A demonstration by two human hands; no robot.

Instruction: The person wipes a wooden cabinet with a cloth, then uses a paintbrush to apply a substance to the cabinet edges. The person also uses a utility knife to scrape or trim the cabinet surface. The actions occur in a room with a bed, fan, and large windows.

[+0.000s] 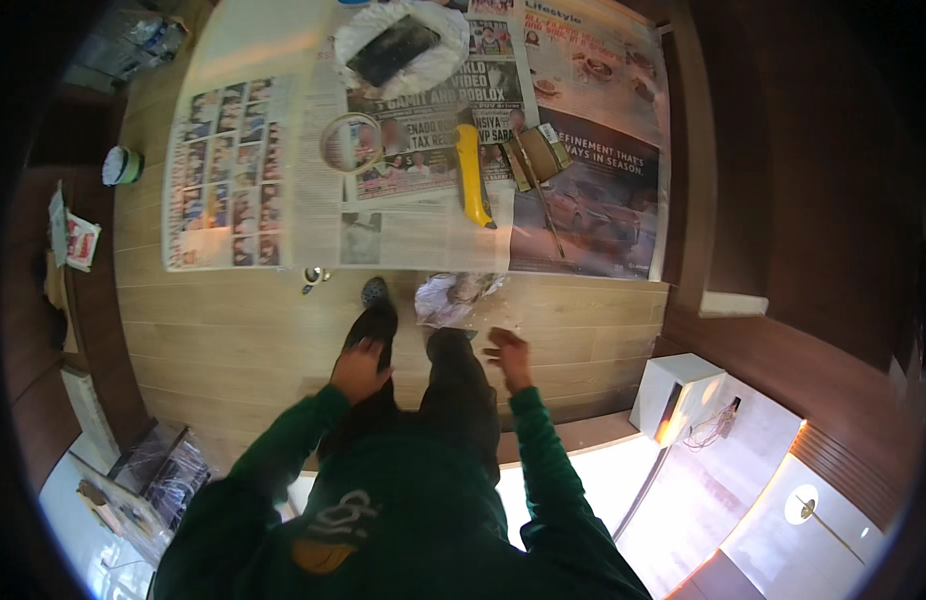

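Bag (438,299), mid-frame: likely light, soft; pinch edge. Left hand (361,371) on leg (377,325), grip unclear; right hand (512,359) empty, fingers apart.

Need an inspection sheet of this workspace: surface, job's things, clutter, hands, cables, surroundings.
Surface: rectangular table, largely covered with printed newspaper sheets.
Job's things: crumpled whitish plastic bag on the floor, near the right hand, apparently untouched.
Clutter: on the table, a yellow-handled tool, brown cardboard piece with a thin dark stick across it, pale ring-shaped roll, dark rectangular slab on crumpled white wrapping.
Hands: left hand appears to rest on the dark left trouser leg; right hand loosely open; nothing seen in either.
Cables: thin tangled wire beside a white box-shaped unit.
Surroundings: light wood-plank floor; dark brown panels at right.
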